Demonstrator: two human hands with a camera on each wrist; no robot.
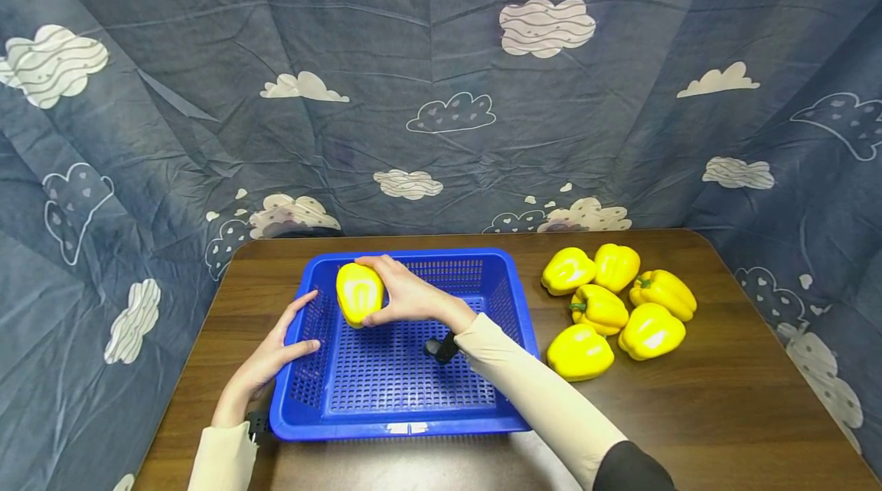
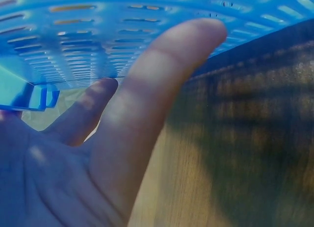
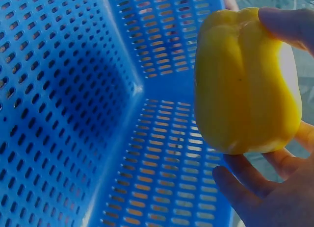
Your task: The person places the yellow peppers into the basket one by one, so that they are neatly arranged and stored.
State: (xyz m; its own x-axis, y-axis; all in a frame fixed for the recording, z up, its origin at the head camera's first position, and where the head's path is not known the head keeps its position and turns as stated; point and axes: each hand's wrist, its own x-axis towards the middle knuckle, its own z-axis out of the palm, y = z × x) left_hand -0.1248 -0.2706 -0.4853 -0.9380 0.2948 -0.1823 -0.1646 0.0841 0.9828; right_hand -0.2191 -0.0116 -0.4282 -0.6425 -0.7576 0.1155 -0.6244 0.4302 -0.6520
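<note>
A blue perforated basket (image 1: 510, 299) stands on the brown table. My right hand (image 1: 406, 293) grips a yellow bell pepper (image 1: 358, 293) and holds it inside the basket near the far left corner, above the floor. In the right wrist view the pepper (image 3: 243, 82) hangs over the basket's slotted wall (image 3: 59, 104), held between thumb and fingers (image 3: 245, 185). My left hand (image 1: 272, 353) rests with straight fingers against the basket's left outer wall. The left wrist view shows those fingers (image 2: 157, 104) against the blue wall (image 2: 88, 36).
Several more yellow peppers (image 1: 613, 299) lie in a cluster on the table right of the basket. The wooden tabletop (image 1: 723, 399) is ringed by a blue cloud-print curtain (image 1: 441, 77). A small black object (image 1: 441, 348) shows under my right wrist.
</note>
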